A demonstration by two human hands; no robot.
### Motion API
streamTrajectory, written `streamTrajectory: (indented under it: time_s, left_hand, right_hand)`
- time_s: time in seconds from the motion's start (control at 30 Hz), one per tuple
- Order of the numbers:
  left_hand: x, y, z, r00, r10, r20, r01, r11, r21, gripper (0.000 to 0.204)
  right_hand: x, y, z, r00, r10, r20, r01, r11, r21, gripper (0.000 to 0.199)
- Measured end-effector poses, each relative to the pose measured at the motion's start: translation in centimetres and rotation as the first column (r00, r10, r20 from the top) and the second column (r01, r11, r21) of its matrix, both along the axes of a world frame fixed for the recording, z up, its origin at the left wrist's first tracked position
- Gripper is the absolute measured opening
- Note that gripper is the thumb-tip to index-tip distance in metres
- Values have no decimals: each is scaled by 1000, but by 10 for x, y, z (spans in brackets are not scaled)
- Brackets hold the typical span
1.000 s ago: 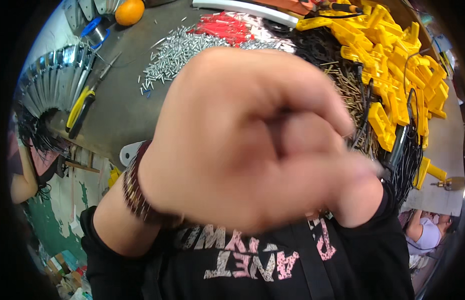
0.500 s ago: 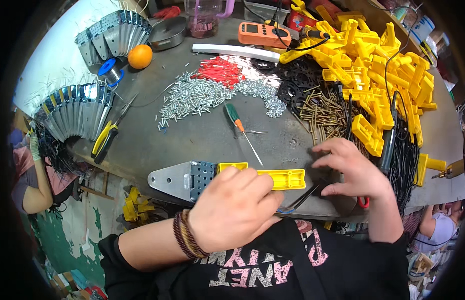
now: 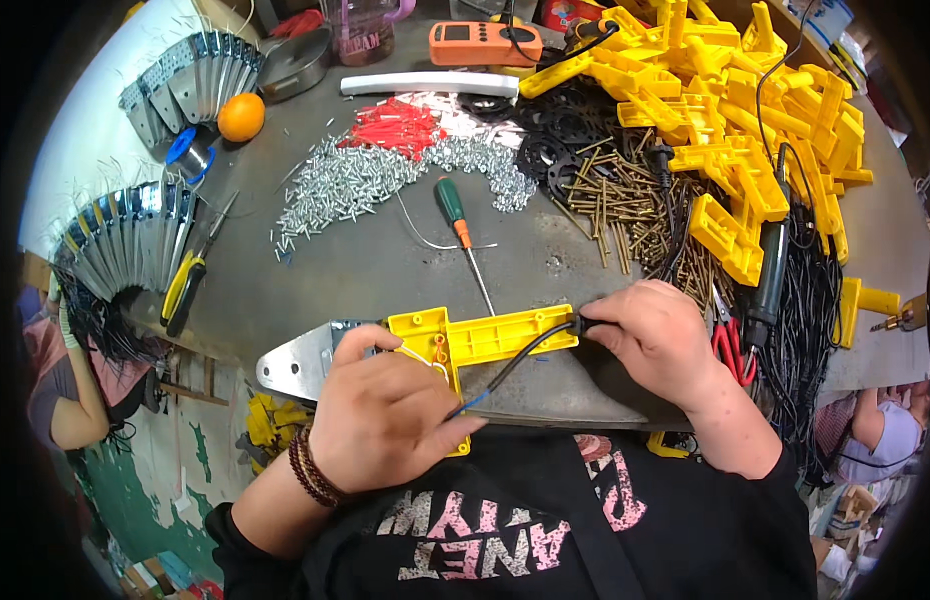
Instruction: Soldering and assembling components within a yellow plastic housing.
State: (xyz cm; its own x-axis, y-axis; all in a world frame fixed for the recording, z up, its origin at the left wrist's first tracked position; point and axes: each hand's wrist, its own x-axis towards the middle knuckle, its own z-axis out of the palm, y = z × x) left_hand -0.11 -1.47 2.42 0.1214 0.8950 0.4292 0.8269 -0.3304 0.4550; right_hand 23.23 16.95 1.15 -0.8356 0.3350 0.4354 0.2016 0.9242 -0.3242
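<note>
A yellow plastic handle half-shell (image 3: 510, 335) lies open side up near the table's front edge, with a silver metal plate (image 3: 293, 362) at its left end. My left hand (image 3: 380, 420) is closed over the shell's wide left part, next to pale thin wires (image 3: 425, 358); its fingers partly hide the joint with the plate. A black cable (image 3: 525, 355) with a blue wire at its end runs across the shell. My right hand (image 3: 645, 335) pinches this cable by its dark sleeve at the shell's right end. A green-and-orange screwdriver (image 3: 455, 215) lies just beyond, its tip near the shell.
Piles of silver screws (image 3: 350, 185), red sleeves (image 3: 395, 130) and brass-coloured screws (image 3: 625, 205) lie farther back. Many yellow shells (image 3: 725, 100) heap at right, above a soldering iron (image 3: 770, 260) and red-handled scissors (image 3: 730, 350). Yellow-black pliers (image 3: 190, 280) and stacked metal plates (image 3: 135, 235) are at left.
My right hand, open before, now pinches the black cable, which has come across the shell. My left hand has shifted left and down, uncovering the shell's inside. The view has shifted slightly.
</note>
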Motion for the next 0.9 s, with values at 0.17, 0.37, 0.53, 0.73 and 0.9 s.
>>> streamTrajectory:
  time_s: [0.17,0.37,0.53,0.73,0.9]
  left_hand:
    - [-3,5,-1,999,-6,32,6,1000,-17,21]
    - [-8,-4,-3,999,-9,-42,7,999,-42,22]
    - [-10,3,13,960,236,-150,-250,965,-82,29]
    - [-25,2,-14,981,196,15,-195,980,-51,30]
    - [-24,0,-13,979,205,-13,-206,978,-19,30]
  right_hand:
    - [-3,-9,2,998,-18,65,13,997,70,13]
    - [-34,85,72,958,55,280,-74,996,57,24]
    - [-81,187,61,727,-677,110,585,696,416,38]
    - [-67,214,69,784,-620,25,607,774,182,31]
    - [17,150,116,870,-426,-247,321,871,-372,33]
